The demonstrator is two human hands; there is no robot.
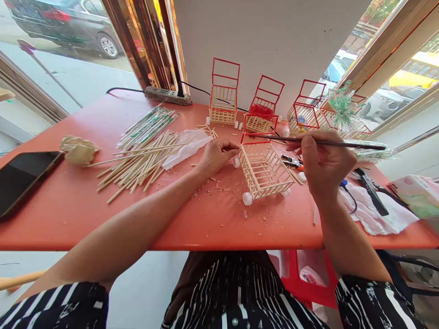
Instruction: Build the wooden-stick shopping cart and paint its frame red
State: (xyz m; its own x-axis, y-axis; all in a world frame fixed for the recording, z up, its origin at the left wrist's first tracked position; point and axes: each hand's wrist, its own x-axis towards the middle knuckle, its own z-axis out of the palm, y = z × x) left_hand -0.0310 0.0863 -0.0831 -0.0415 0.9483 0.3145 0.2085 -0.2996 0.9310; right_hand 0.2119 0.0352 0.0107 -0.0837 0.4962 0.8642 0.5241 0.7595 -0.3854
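Observation:
A miniature shopping cart (265, 185) made of thin wooden sticks stands on white wheels in front of me. Its upright handle frame (260, 117) is red. My left hand (216, 156) pinches the cart at its back left corner, fingers closed. In my right hand (322, 160) is a slim dark paintbrush (350, 144), held like a pen and pointing left. The brush tip meets the lower part of the red handle frame. Wood crumbs lie around the cart.
Finished-looking carts (223, 105) with red handles line the wall. Loose sticks (137, 169), wrapped stick bundles (151, 125), crumpled brown paper (78, 151) and a phone (29, 180) lie left. Pliers (291, 161), a black tool (370, 191) and white cloth (394, 214) are right. A power strip (167, 95) sits behind.

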